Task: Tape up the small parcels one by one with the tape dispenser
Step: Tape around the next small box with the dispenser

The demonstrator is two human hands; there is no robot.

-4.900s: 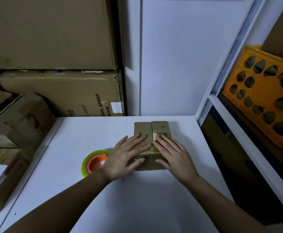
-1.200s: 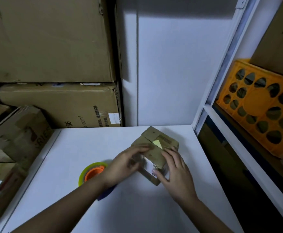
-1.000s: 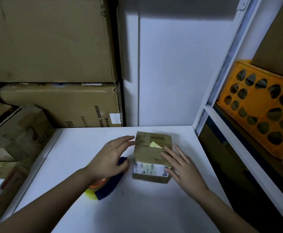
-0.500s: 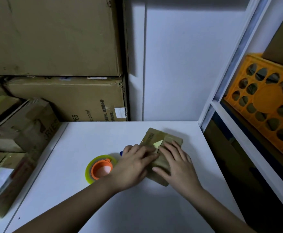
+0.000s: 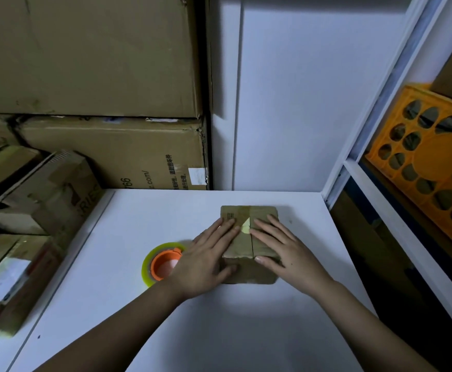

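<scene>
A small brown cardboard parcel (image 5: 249, 237) sits on the white table (image 5: 139, 318), toward the far right part of the top and square to the table's edges. Its two top flaps meet in a seam running near to far, and a small yellow scrap (image 5: 245, 227) shows at that seam; in this dim light it is hard to say whether that is tape or a sticker. The left hand (image 5: 206, 261) lies flat on the left flap with its fingers straight and spread, pressing down, and its thumb reaches onto the near face of the parcel. The right hand (image 5: 286, 251) lies flat on the right flap in the same way, fingers straight and relaxed, thumb along the near top edge; neither hand curls round anything. Just left of the parcel, partly hidden under the left hand, the tape dispenser (image 5: 163, 264) lies on the table: an orange core inside a yellowish roll of tape. Beyond the table's far left edge, large cardboard cartons (image 5: 98, 76) are stacked against the white wall (image 5: 286, 103). Smaller boxes (image 5: 31, 210) are piled beside the table's left edge, some with white labels. On the right, a white shelf frame (image 5: 367, 189) holds an orange plastic crate (image 5: 431, 162) with rounded holes.
</scene>
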